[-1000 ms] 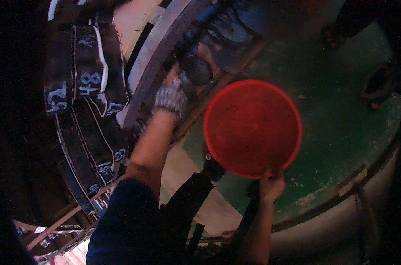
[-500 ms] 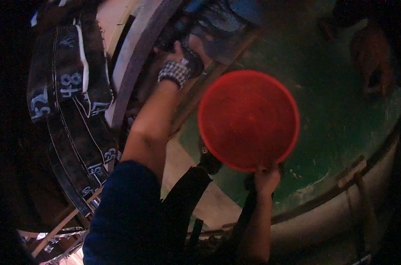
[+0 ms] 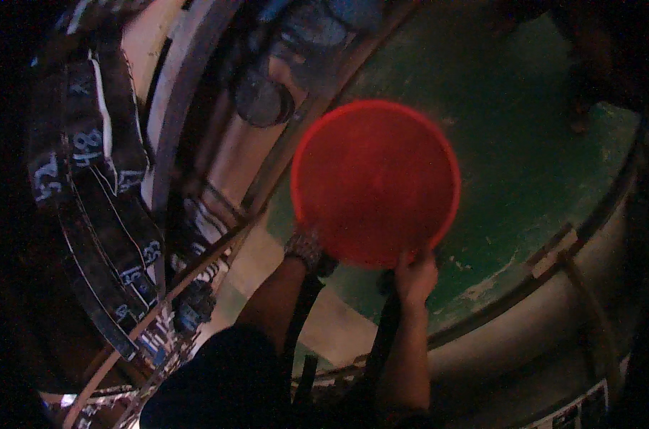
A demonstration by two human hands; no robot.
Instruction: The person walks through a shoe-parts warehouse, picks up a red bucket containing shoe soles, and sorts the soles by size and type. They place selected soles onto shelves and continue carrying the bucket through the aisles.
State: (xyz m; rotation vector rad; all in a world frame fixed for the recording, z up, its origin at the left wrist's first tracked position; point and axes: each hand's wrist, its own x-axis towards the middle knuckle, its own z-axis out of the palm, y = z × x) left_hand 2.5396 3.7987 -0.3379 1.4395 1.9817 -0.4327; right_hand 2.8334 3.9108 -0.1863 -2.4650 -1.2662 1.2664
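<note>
In front of me is a round red plastic basin (image 3: 376, 182), its open inside facing me, with nothing I can make out in it. My right hand (image 3: 416, 277) is closed on its near rim at the lower right, thumb over the edge. At the lower left rim is my left hand (image 3: 306, 249), which has a dark checked cuff or glove at the wrist. It appears to grip the rim there, though blur and shadow hide most of its fingers.
Dark panels (image 3: 88, 143) with chalk-like marks hang at the left beside a pale curved edge. A grey round container (image 3: 264, 100) and blue bundles (image 3: 317, 25) lie beyond the basin. Green floor (image 3: 496, 186) spreads to the right, bordered by a wooden rail (image 3: 496, 304).
My left hand has come back from the far left, near the grey container, to the basin's lower left rim. The basin has shifted slightly left and up in view, still in my right hand.
</note>
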